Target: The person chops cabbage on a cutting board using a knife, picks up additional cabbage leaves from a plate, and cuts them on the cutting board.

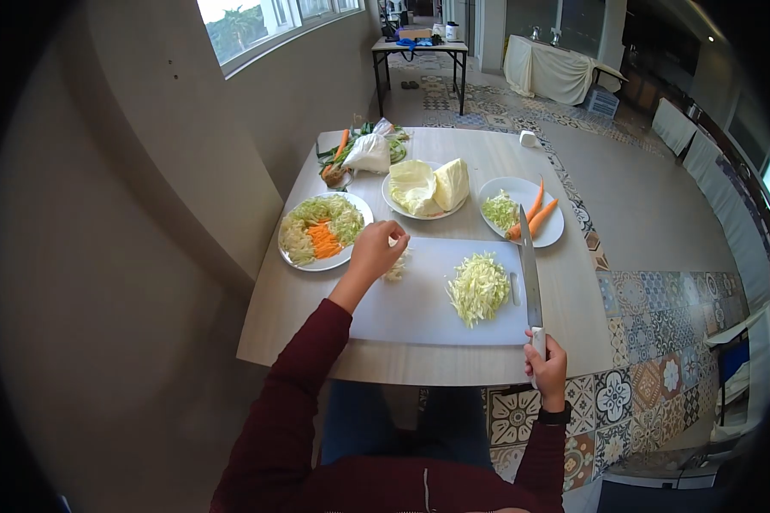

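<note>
So the right hand is wrapped around the handle of the knife, just off the board's right edge. Blade points away from the body, probably so the sharp bit stays well clear of the other hand. Can't tell if it's resting on anything.

The left hand is over the board's left part, fingers curled in towards the thumb like a pinch, but whether there's anything in there, can't tell. A few shreds sit on the board right beside it.

The plates seem set around the board to leave the middle free and everything within reach: shredded veg and orange strips on the one off its far left corner, cabbage chunks behind it, whole carrots plus more shreds past its far right corner.

As for the cabbage pile, it's on the board's right half, between the hands: nearer the knife side, well apart from the left hand, and neither hand's touching it.
</note>
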`<action>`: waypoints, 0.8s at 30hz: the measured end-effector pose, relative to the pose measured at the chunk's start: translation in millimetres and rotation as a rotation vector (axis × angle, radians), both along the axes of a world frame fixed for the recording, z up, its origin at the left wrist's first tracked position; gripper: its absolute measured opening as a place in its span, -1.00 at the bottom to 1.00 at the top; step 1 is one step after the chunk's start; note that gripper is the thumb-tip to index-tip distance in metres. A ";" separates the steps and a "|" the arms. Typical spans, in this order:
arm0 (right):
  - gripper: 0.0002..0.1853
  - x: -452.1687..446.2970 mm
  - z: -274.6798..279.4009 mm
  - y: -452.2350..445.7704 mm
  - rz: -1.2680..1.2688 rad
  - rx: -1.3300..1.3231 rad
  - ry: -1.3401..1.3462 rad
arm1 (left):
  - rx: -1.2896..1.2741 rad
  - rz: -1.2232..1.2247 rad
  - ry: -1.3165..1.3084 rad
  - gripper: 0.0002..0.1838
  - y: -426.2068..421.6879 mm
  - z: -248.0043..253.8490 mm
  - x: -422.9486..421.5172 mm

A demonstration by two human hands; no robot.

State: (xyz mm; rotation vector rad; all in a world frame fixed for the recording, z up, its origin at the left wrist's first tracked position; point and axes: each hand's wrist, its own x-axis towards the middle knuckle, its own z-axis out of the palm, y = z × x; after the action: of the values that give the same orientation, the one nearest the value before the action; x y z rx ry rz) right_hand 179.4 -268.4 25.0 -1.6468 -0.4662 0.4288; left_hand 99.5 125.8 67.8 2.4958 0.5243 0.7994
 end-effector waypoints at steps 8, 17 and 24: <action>-0.78 12.1 -4.4 2.9 0.091 0.026 0.024 | 0.218 0.042 0.181 -0.48 49.7 -0.5 62.3; -0.85 35.8 -23.0 9.4 0.014 -0.054 -0.147 | 0.367 0.010 0.285 -0.37 67.8 -44.2 93.7; -0.86 36.8 -27.8 11.7 -0.008 -0.099 -0.228 | 0.277 -0.050 0.312 -0.45 63.0 -21.6 83.2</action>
State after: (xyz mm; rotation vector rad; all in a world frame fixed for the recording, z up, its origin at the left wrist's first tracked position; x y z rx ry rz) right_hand 216.2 -256.7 -2.8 -1.8023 -0.6155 0.2623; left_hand 182.7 188.8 46.2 2.9011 0.4782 0.4918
